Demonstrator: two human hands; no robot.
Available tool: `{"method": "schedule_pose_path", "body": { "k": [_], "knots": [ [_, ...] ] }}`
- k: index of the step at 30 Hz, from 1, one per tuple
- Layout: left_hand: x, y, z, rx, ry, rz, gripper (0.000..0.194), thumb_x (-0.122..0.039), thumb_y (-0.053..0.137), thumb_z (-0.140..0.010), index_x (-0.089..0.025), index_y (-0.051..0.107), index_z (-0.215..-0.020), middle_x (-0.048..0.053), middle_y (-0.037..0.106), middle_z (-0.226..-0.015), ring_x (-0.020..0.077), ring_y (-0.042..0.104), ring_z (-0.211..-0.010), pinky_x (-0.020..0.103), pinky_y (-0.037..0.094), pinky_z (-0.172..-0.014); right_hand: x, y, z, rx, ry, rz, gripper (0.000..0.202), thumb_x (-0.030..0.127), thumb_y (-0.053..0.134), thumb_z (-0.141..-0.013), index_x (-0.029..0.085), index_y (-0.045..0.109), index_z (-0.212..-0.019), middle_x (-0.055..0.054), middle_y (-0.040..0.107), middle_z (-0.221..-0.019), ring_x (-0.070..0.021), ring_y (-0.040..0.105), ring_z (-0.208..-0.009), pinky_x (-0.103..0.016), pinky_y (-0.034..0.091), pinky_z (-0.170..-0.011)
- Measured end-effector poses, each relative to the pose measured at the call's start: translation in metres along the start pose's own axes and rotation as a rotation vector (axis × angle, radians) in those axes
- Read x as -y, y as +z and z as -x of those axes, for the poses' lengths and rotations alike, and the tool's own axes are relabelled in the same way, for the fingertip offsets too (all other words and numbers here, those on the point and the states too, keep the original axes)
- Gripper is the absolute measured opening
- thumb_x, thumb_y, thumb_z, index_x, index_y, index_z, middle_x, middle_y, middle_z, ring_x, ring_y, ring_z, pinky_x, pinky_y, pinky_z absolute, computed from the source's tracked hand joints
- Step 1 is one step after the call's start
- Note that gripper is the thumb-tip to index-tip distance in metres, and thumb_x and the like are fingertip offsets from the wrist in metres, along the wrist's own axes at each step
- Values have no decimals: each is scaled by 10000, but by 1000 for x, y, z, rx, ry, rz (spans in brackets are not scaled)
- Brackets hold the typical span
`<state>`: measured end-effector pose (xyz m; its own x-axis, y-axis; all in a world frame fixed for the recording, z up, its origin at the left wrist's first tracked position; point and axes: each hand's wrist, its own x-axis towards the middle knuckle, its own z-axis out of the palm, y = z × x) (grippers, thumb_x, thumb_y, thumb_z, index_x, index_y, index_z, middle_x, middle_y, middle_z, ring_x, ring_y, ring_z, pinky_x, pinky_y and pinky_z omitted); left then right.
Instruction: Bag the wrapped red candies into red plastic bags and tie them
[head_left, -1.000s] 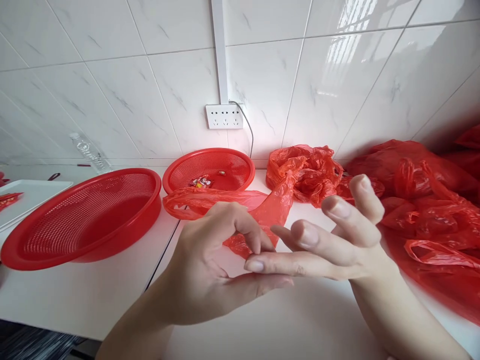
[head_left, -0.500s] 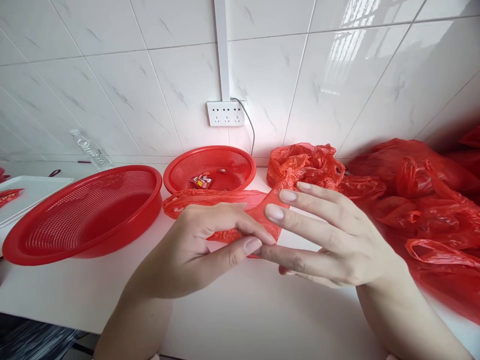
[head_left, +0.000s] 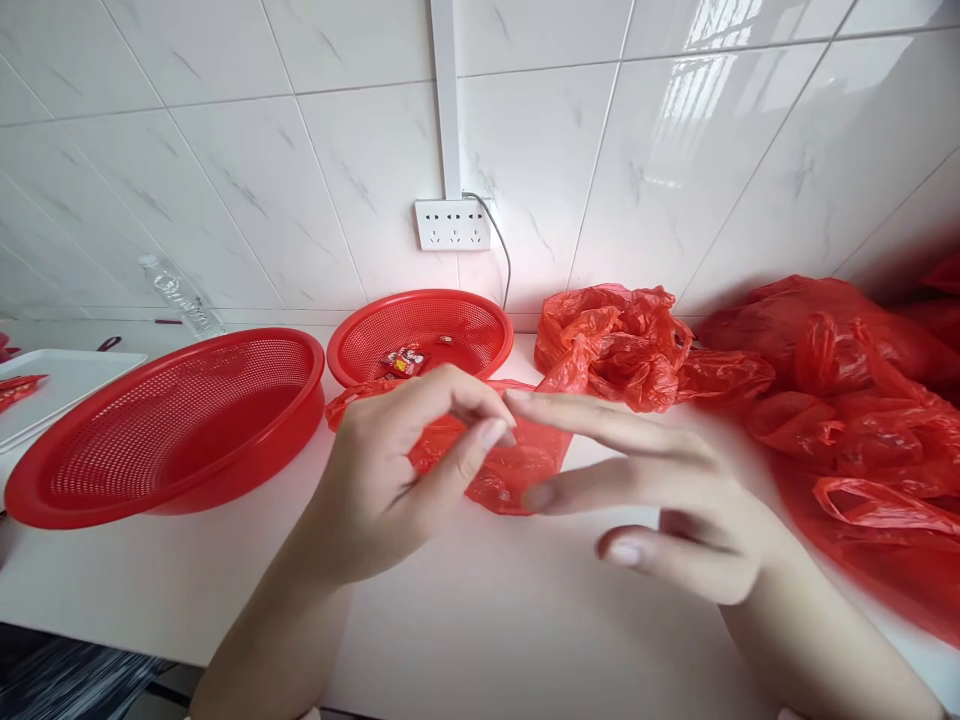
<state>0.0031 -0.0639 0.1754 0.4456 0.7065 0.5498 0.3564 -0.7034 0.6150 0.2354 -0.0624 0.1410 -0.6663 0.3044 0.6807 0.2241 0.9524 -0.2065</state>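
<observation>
My left hand [head_left: 405, 470] is closed, thumb and forefinger pinched together above a thin red plastic bag [head_left: 517, 470]; what is between the fingertips, if anything, is too small to make out. My right hand [head_left: 660, 490] has its fingers apart, slightly blurred, and holds nothing. Its longest fingertips come close to the left fingertips. The bag lies flat on the white table, partly hidden behind both hands. Just behind it is a round red basket [head_left: 420, 300] with a few small wrapped packets [head_left: 405, 360] inside.
A larger red basket [head_left: 240, 470] stands at the left, beside a white tray [head_left: 82, 365] and a clear bottle [head_left: 180, 298]. Crumpled red bags [head_left: 615, 340] lie behind my right hand. Filled red bags [head_left: 847, 400] are heaped at the right. A socket panel [head_left: 453, 225] is on the tiled wall.
My right thumb has swung out and its fingers have shifted away from the left thumb. The left fingertips have risen a little and drawn back leftward.
</observation>
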Motion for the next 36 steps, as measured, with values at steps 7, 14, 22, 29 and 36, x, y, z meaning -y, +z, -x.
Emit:
{"method": "schedule_pose_path", "body": {
  "k": [7,14,22,29,36],
  "knots": [
    [1,9,-2,-13,-105,158,230,-234,578,-879,-246,659,-1095,31,708,-927,187,661,-888,321,540,-795,12,14,1,-246,393,-291,418,281,462,-936,360,307,-1316,-58,313,-1535,-246,630,-1123,-390,597,-813],
    [0,13,3,22,16,86,211,-211,581,-858,-270,712,-1012,16,732,-934,199,666,-877,384,509,-866,20,26,1,-506,328,-272,579,99,478,-878,410,317,-1339,30,335,-1515,-238,316,-1405,-326,631,-765],
    [-2,19,4,-72,138,-134,179,-190,644,-810,-308,679,-940,-37,726,-847,182,661,-793,401,481,-881,23,18,2,-413,247,-71,790,16,509,-819,450,250,-1427,53,424,-1464,-252,316,-1402,-413,574,-940],
    [-1,24,3,-54,163,-173,131,-151,604,-841,-269,630,-893,-56,705,-805,148,666,-786,357,512,-866,5,21,0,-344,-17,-194,769,-15,468,-838,357,230,-1468,38,395,-1492,-189,417,-1348,-341,538,-987],
    [-1,24,5,-54,163,-274,92,-190,572,-871,-265,608,-832,-64,685,-734,149,668,-778,397,476,-947,-1,17,-2,-251,-28,-227,794,-4,419,-887,425,122,-1486,10,414,-1481,-195,519,-1265,-372,552,-951]
  ]
}}
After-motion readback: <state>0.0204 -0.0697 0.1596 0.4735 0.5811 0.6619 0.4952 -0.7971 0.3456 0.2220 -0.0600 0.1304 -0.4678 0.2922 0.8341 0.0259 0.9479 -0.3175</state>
